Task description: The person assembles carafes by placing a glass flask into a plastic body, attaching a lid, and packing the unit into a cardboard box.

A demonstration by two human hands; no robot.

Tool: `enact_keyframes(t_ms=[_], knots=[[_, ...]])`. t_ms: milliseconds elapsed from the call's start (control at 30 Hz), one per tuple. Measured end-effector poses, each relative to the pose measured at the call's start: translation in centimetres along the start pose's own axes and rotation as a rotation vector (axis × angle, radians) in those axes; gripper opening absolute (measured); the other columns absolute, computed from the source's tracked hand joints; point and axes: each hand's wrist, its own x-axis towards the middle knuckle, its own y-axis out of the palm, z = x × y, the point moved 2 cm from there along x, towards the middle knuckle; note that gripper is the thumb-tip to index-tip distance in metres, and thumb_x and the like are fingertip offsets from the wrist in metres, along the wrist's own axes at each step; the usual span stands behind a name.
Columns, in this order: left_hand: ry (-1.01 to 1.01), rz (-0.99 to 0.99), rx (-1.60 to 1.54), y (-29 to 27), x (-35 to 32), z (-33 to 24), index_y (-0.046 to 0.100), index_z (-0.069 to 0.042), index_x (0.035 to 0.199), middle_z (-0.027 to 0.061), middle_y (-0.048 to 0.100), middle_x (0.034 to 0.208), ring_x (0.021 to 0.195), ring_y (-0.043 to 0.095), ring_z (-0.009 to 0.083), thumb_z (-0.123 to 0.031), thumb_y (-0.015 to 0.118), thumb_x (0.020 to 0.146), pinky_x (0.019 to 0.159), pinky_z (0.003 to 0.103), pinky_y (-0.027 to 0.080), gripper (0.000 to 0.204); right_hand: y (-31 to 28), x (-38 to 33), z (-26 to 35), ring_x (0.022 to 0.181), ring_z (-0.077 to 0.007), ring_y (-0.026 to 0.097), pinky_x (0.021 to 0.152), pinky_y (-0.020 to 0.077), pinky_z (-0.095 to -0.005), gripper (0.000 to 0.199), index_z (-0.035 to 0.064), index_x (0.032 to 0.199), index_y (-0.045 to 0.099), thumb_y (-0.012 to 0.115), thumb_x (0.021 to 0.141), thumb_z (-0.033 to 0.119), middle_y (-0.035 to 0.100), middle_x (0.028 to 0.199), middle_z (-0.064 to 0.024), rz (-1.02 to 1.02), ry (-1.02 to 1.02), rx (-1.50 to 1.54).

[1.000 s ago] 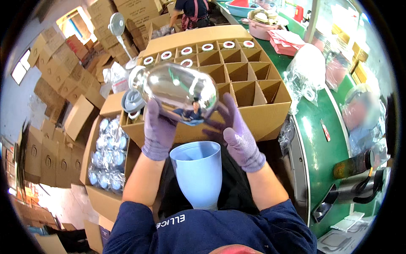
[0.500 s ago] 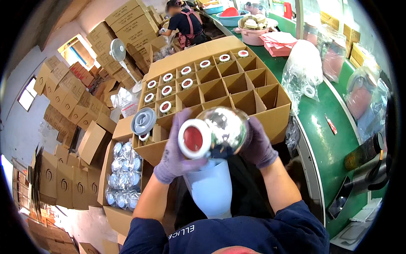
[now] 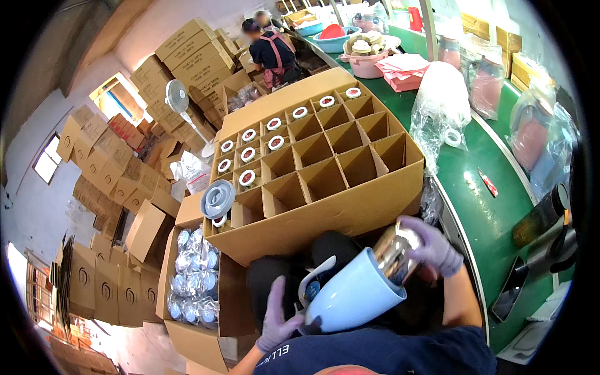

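Cluttered packing room, stacked brown cartons, green conveyor table (image 3: 494, 206) on right. Silvered glass flask liner (image 3: 395, 253) half inside pale blue plastic jug shell (image 3: 353, 297), gripped by gloved right hand (image 3: 431, 245), wrist bent inward. Gloved left hand (image 3: 276, 322) clasping shell's base. Risk: skewed entry, liner jamming or cracking on rim.

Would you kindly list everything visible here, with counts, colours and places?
Flask shell: one, light blue, tilted on the lap.
Silver liner: one, shiny, partly inside the shell's mouth.
Divided carton: one, brown, ahead; several cells at its far left hold red-and-white capped pieces.
Grey lid: one, on the carton's left corner.
Wrapped liners: many, silvery, in an open box lower left.
Green table: one, right.
Fan: one, white, rear.
Left hand: purple glove, at the shell's base.
Right hand: purple glove, on the liner.
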Motion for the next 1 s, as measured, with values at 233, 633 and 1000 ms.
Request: enact_keyframes(t_ms=[233, 633, 1000], knots=[[-0.168, 0.135, -0.327, 1.8, -2.3, 3.5, -0.015, -0.021, 0.161, 0.0152, 0.018, 0.164, 0.149, 0.025, 0.0304, -0.022, 0.084, 0.08, 0.12, 0.044, 0.023, 0.127, 6.0, -5.1, -10.2, 0.125, -0.0253, 0.056, 0.108, 0.0447, -0.0366, 0.049, 0.0001, 0.143, 0.047, 0.058, 0.101, 0.023, 0.059, 0.134, -0.015, -0.287, -0.44, -0.563], [0.258, 0.122, 0.254, 2.1, 8.8, -8.7, 0.042, 0.003, 0.147, 0.0209, 0.051, 0.138, 0.127, 0.053, 0.0318, -0.027, 0.082, 0.07, 0.11, 0.04, 0.04, 0.092, 9.7, -5.3, -10.4, 0.122, -0.0252, 0.061, 0.105, 0.0481, -0.0392, 0.047, 0.0019, 0.134, 0.058, 0.07, 0.088, 0.003, 0.064, 0.13, -0.0146, 0.082, -0.209, -0.02], [0.203, -0.022, -0.197, 0.7, 5.0, -3.5, 0.008, -0.001, 0.16, 0.0176, 0.038, 0.152, 0.136, 0.045, 0.03, -0.025, 0.058, 0.097, 0.114, 0.04, 0.034, 0.084, 5.8, -2.9, -9.2, 0.121, -0.0233, 0.062, 0.104, 0.0486, -0.0392, 0.054, -0.0016, 0.137, 0.055, 0.074, 0.088, 0.01, 0.064, 0.131, -0.016, 0.094, 0.011, 0.395]])
